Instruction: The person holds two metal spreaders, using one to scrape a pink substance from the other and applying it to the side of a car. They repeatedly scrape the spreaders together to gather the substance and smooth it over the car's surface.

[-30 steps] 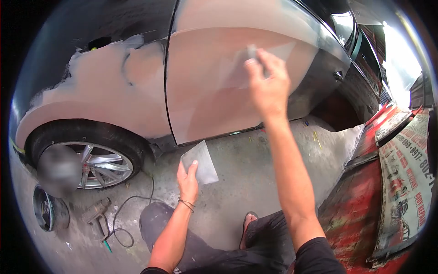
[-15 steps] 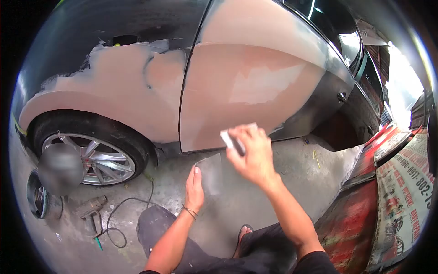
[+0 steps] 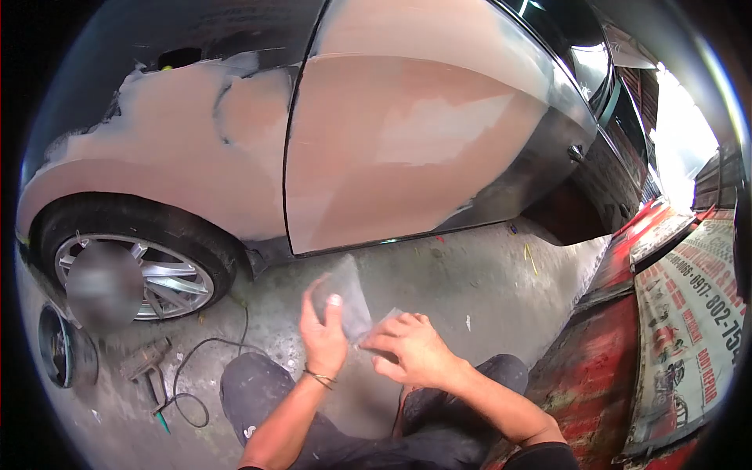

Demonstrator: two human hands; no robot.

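Observation:
My left hand grips a thin, greyish translucent sheet, its thumb on the face and the fingers behind. Close beside it on the right, my right hand has its fingers bent round a small flat piece at the sheet's lower right edge; most of that piece is hidden by the fingers. Beyond both hands stands a dark car whose door and fender bear broad pinkish-beige patches, with a paler area in the door's middle.
The car's wheel is at the left. On the concrete floor lie a heat-gun-like tool with a cord and a round dark container. A printed banner and red panels line the right side.
My right hand has come down and left from near the door to the sheet in my left hand. The sheet is now raised and tilted. The view has shifted slightly.

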